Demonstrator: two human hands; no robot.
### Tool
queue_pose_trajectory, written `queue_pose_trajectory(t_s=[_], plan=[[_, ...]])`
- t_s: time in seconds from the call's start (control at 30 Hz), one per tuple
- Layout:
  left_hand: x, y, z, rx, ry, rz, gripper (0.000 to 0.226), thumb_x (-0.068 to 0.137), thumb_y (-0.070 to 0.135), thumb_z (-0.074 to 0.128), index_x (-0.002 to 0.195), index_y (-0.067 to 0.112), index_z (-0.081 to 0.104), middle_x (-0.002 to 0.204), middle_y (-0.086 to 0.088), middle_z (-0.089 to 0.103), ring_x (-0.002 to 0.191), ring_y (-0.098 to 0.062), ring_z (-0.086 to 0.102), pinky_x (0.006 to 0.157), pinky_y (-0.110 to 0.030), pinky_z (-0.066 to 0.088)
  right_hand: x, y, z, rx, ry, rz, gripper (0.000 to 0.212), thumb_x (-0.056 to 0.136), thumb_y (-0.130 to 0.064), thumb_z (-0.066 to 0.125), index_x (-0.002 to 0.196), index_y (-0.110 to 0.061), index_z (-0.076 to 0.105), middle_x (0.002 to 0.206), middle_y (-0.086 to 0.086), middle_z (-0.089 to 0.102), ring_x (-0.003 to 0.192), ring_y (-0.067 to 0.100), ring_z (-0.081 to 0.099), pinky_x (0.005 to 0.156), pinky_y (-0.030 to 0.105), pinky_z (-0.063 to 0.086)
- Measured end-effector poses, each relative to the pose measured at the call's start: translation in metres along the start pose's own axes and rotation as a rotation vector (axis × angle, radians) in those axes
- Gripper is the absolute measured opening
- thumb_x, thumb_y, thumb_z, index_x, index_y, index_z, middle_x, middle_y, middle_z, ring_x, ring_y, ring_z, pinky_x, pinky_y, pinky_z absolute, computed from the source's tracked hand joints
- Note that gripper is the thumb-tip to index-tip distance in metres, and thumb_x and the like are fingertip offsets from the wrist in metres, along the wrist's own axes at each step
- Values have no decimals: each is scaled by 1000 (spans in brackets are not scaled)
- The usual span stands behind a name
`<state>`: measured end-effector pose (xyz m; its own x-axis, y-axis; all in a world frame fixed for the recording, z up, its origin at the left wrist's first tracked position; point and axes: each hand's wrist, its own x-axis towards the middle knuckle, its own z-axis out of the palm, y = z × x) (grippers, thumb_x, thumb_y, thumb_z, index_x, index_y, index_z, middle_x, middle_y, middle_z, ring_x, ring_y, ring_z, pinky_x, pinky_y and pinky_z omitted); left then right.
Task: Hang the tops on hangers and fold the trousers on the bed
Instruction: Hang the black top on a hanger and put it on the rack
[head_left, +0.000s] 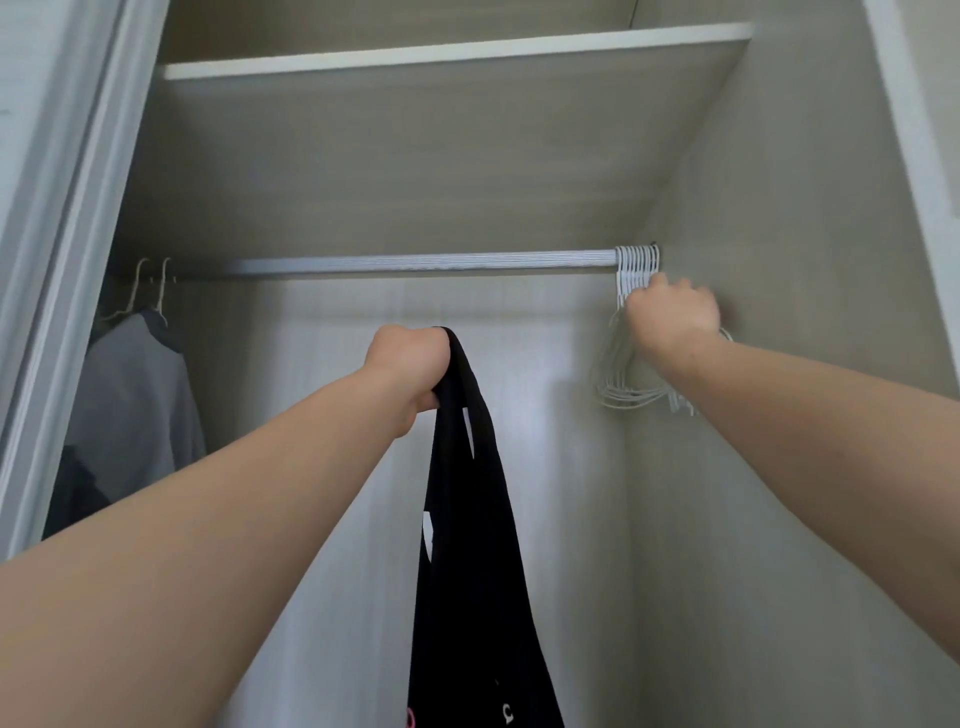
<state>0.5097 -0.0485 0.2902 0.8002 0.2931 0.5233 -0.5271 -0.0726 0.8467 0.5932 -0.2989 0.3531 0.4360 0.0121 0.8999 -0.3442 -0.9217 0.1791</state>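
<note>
Black top (470, 519) hangs below the left hand (408, 366), which grips it. The right hand (672, 312) touches white hangers (631, 397), possibly gripping one; I cannot tell.

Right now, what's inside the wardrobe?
A rail with white hangers bunched at its right end and a grey top hanging at the left. The right hand covers part of the hangers.

At the right end of the rail (415, 262), fingers of the right hand (672, 312) are hidden among white hangers (623, 397); any grip is unclear. Below the rail's middle, the black top (467, 519) runs off the bottom edge. At the rail's left end, a door frame (52, 270) half hides a grey garment (130, 405).
</note>
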Motion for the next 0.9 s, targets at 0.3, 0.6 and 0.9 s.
queue_pose_trajectory(t_s=[0.3,0.6,0.9], plan=[[-16,3,10,-20,-19,7,22,93,3,45,107,-5,60,106,-26,71,74,-35,71,50,-33,59,6,13,-13,207,-4,101,34,94,-2,49,126,-2,59,130,20,48,125,43,48,100,47,42],[-45,3,7,-25,-42,-40,22,95,4,47,109,-6,60,101,-24,72,76,-33,72,51,-32,59,-5,29,-31,-9,19,-106,36,97,5,40,125,-3,61,125,20,61,114,40,64,82,42,50],[-52,-4,-3,-31,-45,-105,28,91,4,48,113,-9,60,110,-28,70,92,-39,73,72,-45,64,3,31,-40,158,18,9,33,94,6,45,121,3,63,122,25,61,113,45,61,85,45,51]])
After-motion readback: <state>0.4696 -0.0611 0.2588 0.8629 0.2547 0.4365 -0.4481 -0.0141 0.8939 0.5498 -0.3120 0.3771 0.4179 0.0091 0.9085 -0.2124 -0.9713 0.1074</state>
